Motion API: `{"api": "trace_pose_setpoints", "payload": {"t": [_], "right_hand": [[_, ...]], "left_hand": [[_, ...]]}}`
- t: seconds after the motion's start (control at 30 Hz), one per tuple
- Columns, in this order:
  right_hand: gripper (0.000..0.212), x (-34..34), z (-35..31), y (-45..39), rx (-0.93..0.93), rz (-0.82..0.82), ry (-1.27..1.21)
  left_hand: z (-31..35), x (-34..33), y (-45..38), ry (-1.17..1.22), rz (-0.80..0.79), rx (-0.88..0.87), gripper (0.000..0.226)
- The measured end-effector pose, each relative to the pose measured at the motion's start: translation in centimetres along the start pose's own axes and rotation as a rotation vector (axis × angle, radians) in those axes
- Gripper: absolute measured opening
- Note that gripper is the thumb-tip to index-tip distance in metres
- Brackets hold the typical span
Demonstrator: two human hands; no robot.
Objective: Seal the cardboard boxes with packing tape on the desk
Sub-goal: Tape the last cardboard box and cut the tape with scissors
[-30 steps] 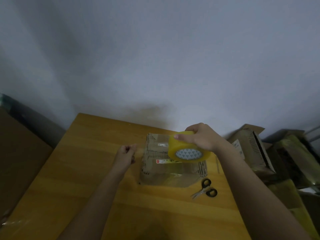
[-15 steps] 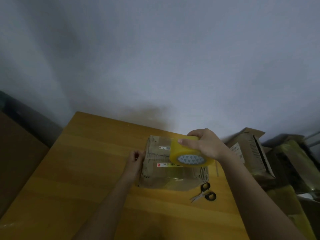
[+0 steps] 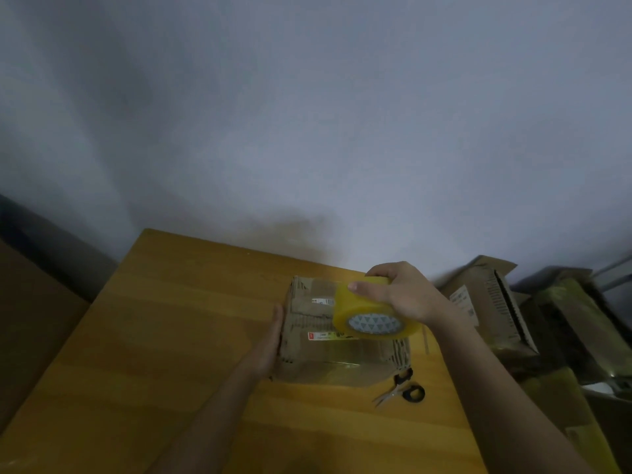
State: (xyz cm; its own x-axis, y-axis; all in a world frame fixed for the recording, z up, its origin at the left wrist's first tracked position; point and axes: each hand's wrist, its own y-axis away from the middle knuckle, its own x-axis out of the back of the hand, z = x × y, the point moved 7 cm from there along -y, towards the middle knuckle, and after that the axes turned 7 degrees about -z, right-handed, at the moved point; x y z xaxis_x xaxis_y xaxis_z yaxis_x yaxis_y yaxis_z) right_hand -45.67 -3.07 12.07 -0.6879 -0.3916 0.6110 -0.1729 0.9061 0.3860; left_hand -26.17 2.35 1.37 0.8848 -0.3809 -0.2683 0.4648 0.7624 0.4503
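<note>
The right hand (image 3: 405, 292) grips a yellow packing tape roll (image 3: 371, 311) over the flat cardboard box (image 3: 328, 347) mid-desk — light, flimsy. The left hand (image 3: 272, 340), flat-fingered, braces its nine-o'clock edge — the best hold.

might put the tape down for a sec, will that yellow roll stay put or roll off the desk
Set on its rim, the yellow tape roll would probably roll, being round. Laid on its flat patterned face it should stay put. The right hand grips it one-handed, so it seems fairly light.

Left hand (image 3: 270, 340) flat, fingers straight; right hand (image 3: 400, 295) curled, gripping.
</note>
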Motion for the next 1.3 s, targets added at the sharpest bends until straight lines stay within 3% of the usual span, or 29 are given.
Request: {"api": "trace_pose_setpoints", "payload": {"t": [0.07, 0.13, 0.17, 0.27, 0.33, 0.4, 0.5, 0.57, 0.7, 0.83, 1.0, 1.17, 1.3], "right_hand": [[0.055, -0.1, 0.1, 0.2, 0.012, -0.007, -0.006], [0.058, -0.1, 0.2, 0.4, 0.016, -0.017, -0.016], [0.063, -0.1, 0.4, 0.3, 0.018, -0.019, -0.018], [0.071, 0.0, 0.1, 0.0, 0.016, -0.015, 0.013], [0.065, 0.2, -0.6, 0.1, 0.029, -0.022, 0.036], [0.057, 0.6, -0.9, 0.5, 0.043, -0.075, 0.004], [0.061, 0.9, 1.2, 1.2, 0.035, -0.172, -0.186], [0.063, 0.8, 2.9, 1.3, 0.033, -0.117, -0.325], [0.044, 0.6, 2.8, 1.5, 0.118, 0.046, -0.447], [0.066, 2.6, 1.6, 1.8, 0.073, 0.075, -0.206], [0.059, 5.0, 1.5, 2.6, -0.039, 0.125, 0.161], [0.055, 4.2, 1.4, 2.8, -0.013, 0.108, 0.297], [0.056, 4.1, 1.6, 2.9, 0.006, 0.096, 0.378]], "left_hand": [[0.2, -0.8, 1.0, -0.057, -0.05, 0.006, 0.054], [1.0, -0.5, 1.8, -0.164, 0.021, -0.05, 0.054], [2.1, -0.2, 2.0, -0.245, 0.055, -0.098, 0.066], [4.6, -0.7, -0.3, -0.899, -0.055, -0.298, 0.125], [4.4, -1.1, -2.6, -1.299, -0.172, -0.249, 0.138], [4.3, -1.4, -3.7, -1.453, -0.225, -0.181, 0.143], [4.0, -0.9, -4.2, -1.465, -0.201, -0.117, 0.144], [4.1, -0.9, -4.1, -1.454, -0.164, -0.129, 0.145], [4.0, -0.9, -3.5, -1.368, -0.146, -0.184, 0.151], [3.7, -0.6, -3.8, -1.477, -0.111, -0.219, 0.146], [3.6, -0.7, -4.2, -1.556, -0.11, -0.193, 0.147], [4.5, -2.3, -4.2, -1.686, -0.123, -0.036, 0.144], [4.5, -4.3, -4.4, -1.653, -0.175, -0.029, 0.15]]}}
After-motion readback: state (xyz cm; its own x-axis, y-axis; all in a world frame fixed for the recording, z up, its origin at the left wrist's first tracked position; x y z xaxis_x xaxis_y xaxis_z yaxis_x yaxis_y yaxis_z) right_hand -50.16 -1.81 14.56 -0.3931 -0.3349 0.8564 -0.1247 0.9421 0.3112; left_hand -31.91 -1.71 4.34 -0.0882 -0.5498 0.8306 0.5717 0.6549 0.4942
